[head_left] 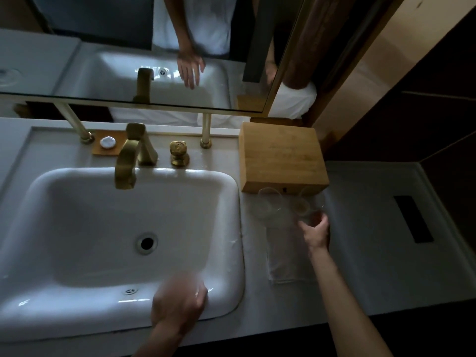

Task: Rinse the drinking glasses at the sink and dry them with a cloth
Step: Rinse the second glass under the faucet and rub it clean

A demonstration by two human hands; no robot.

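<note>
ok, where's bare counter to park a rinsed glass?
Free: the counter between the cloth and the dark slot, and the near strip below the cloth. Crowded: in front of the wooden box, where two glasses stand on the cloth and the right hand has one in its grip.
</note>
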